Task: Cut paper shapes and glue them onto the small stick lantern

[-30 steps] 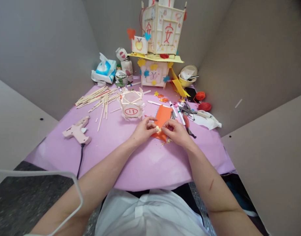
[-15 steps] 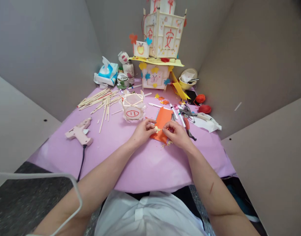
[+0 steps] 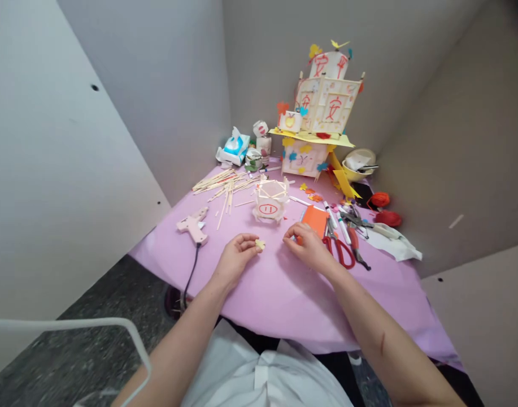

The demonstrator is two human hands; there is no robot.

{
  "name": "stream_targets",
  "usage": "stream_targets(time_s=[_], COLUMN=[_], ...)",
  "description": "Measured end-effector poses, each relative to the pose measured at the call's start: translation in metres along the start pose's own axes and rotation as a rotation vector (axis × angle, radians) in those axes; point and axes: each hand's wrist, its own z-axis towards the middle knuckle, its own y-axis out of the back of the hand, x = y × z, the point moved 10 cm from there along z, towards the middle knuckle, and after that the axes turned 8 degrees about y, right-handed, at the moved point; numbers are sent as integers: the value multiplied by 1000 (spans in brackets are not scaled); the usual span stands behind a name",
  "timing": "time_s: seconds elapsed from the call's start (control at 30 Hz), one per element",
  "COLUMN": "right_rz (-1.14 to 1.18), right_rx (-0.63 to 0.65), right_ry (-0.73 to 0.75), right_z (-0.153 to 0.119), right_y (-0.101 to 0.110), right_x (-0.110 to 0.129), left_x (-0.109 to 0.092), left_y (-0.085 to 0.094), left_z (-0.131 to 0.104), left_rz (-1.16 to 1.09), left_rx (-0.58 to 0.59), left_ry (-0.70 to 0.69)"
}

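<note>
Small pale-yellow cutout (image 3: 260,244): pinched in my left hand (image 3: 238,255), between thumb and fingers, above the worktop (image 3: 259,305). My right hand (image 3: 303,244): apart from the left, fingertips bunched; whether they grip anything I cannot tell. Just beside it: orange paper (image 3: 315,221) and red-handled scissors (image 3: 344,254). Beyond and between both hands: small stick-framed lantern (image 3: 269,208). Left of the left hand: pink glue gun (image 3: 194,225). Farthest beyond the right hand: tiered paper tower (image 3: 326,107).
</note>
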Motion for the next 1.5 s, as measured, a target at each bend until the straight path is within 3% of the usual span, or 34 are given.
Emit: stream_targets(time_s=[0.17, 0.37, 0.8, 1.27, 1.4, 1.5], right_rz=[-140, -246, -294, -262, -178, -35], right_rx=[96, 152, 166, -41, -89, -25], right_ry=[70, 99, 87, -9, -9, 53], right_z=[22, 23, 16, 10, 11, 21], right_y=[-39, -62, -67, -36, -33, -52], right_x=[24, 31, 19, 6, 17, 42], left_x=[-1, 7, 11, 10, 10, 9], left_y=[33, 57, 59, 58, 56, 56], left_z=[-19, -28, -22, -22, -31, -48], left_rz=[-48, -11, -48, 3, -32, -33], left_rx=[-121, -199, -207, -229, -223, -216], left_ry=[-66, -145, -128, -145, -137, -146])
